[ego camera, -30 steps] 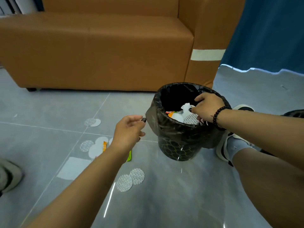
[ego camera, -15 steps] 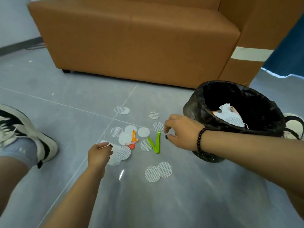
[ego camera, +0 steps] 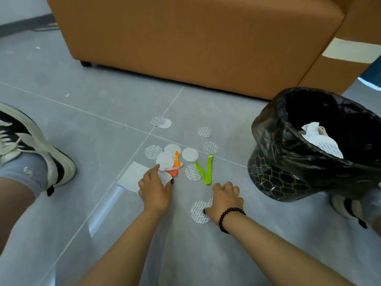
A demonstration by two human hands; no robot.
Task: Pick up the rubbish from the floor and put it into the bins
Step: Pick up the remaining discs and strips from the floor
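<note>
A: Grey floor tiles are running under everything, with a brown sofa standing behind. What are the fingers doing?

B: Both hands are reaching down to the litter. The left hand is lying over a patterned disc, index finger stretched ahead and the thumb tip touching the disc's edge; I cannot tell whether it is pinching yet. A white paper square is lying just left of those fingers.

A: And the other?

B: The right hand, wearing a bead bracelet, is curling its fingers down onto a pair of overlapping discs, the thumb pressing on the nearer one. It looks like it is getting a nail under a flat edge, though whether anything is gripped I cannot tell.

A: What is sitting beyond the fingertips?

B: A green strip folded in a V is lying just ahead of the right fingers, an orange wrapper just ahead of the left, and more round discs are scattering further out towards the sofa.

A: Where is the bin?

B: The black-lined bin is tilting open-mouthed to the right of the right hand, near enough for short drops, already holding some white scraps. A shoe is planting well left of the left hand
</note>
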